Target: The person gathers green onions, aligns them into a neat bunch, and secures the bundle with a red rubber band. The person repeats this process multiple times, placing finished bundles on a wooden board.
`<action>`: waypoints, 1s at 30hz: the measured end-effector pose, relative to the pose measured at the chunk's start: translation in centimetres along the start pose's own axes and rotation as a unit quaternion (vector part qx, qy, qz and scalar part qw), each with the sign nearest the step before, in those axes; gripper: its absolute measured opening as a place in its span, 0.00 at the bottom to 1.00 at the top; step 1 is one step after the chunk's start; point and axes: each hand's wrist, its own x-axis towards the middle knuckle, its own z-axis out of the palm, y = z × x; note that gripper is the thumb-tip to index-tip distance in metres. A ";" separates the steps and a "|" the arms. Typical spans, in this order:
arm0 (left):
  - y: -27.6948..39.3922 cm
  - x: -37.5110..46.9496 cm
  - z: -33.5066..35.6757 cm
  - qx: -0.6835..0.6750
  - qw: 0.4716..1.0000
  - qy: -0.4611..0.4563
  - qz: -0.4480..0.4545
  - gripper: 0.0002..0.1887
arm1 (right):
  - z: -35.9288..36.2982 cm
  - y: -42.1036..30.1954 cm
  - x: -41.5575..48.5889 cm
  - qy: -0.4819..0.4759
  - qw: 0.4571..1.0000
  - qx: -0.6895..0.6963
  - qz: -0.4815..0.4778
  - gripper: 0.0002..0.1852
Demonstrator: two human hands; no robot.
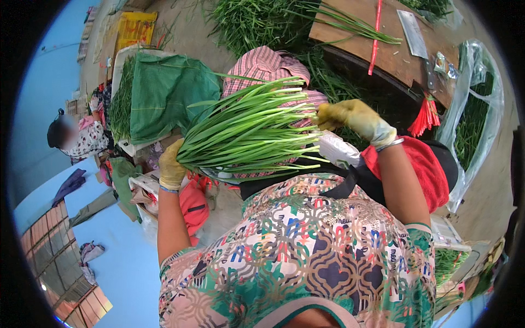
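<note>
My left hand (170, 165), in a yellowed work glove, is closed around the leafy part of a large bunch of garlic chives (250, 127). The bunch fans out to the right over my lap, its pale cut ends loose. At those ends is my gloved right hand (348, 117), fingers drawn together; whether they pinch a stem is hidden. Under the chives a pink plaid cloth (266, 65) covers my legs.
Ahead right, a wooden board (352, 24) bears a cleaver (412, 35), a red strap (375, 41) and loose chives (361, 26). Red ties (424, 117) hang from its edge. A green woven sheet (172, 94) covers a crate at left. Another person (84, 131) sits beyond it.
</note>
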 end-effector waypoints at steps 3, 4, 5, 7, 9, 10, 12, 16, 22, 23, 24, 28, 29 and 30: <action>0.6 0.0 -0.6 0.063 0.998 -0.001 0.015 0.21 | 1.8 -1.2 -0.9 -0.002 0.944 -0.330 -0.007 0.37; 1.1 0.1 -0.7 0.051 0.998 0.017 0.029 0.21 | 2.1 -0.9 -0.3 -0.027 0.910 -0.414 -0.009 0.38; 1.0 0.1 -0.6 0.057 0.997 0.024 0.035 0.21 | 2.5 -0.9 -0.2 -0.013 0.891 -0.453 -0.017 0.37; 0.9 -0.2 -0.6 0.070 0.996 0.039 0.044 0.21 | 2.4 -0.1 0.2 0.003 0.895 -0.442 -0.054 0.34; 1.5 -0.1 -0.7 0.084 0.995 0.038 0.041 0.21 | 2.3 0.1 0.4 0.004 0.911 -0.406 -0.076 0.28; 1.9 0.1 -0.8 0.089 0.995 0.037 0.041 0.21 | 2.2 0.2 0.5 0.006 0.918 -0.388 -0.087 0.26; 2.2 0.2 -0.9 0.083 0.995 0.039 0.043 0.20 | 1.6 1.6 2.0 -0.004 0.971 -0.229 -0.067 0.20; 1.9 0.4 -1.6 0.053 0.997 0.036 0.041 0.20 | 0.0 3.1 1.8 0.011 0.999 -0.013 -0.035 0.09; 5.1 5.7 -7.1 0.090 0.995 -0.035 0.011 0.19 | -3.0 3.5 0.3 0.057 0.996 0.033 -0.053 0.11; 5.9 7.0 -8.2 0.106 0.993 -0.046 0.015 0.19 | -3.2 3.0 -0.2 0.061 0.995 0.033 -0.069 0.12; 7.4 8.5 -9.4 0.114 0.992 -0.045 0.026 0.20 | -3.4 2.4 -0.8 0.066 0.994 0.033 -0.085 0.13; 12.9 14.1 -13.6 0.144 0.984 -0.069 0.078 0.24 | -4.3 1.4 -2.6 -0.010 0.994 0.060 -0.092 0.24; 13.7 15.1 -14.7 0.171 0.980 -0.068 0.078 0.24 | -4.1 1.2 -2.9 -0.044 0.990 0.088 -0.103 0.25; 14.2 15.9 -15.7 0.164 0.981 -0.053 0.089 0.24 | -3.7 0.8 -3.6 -0.077 0.984 0.114 -0.111 0.27</action>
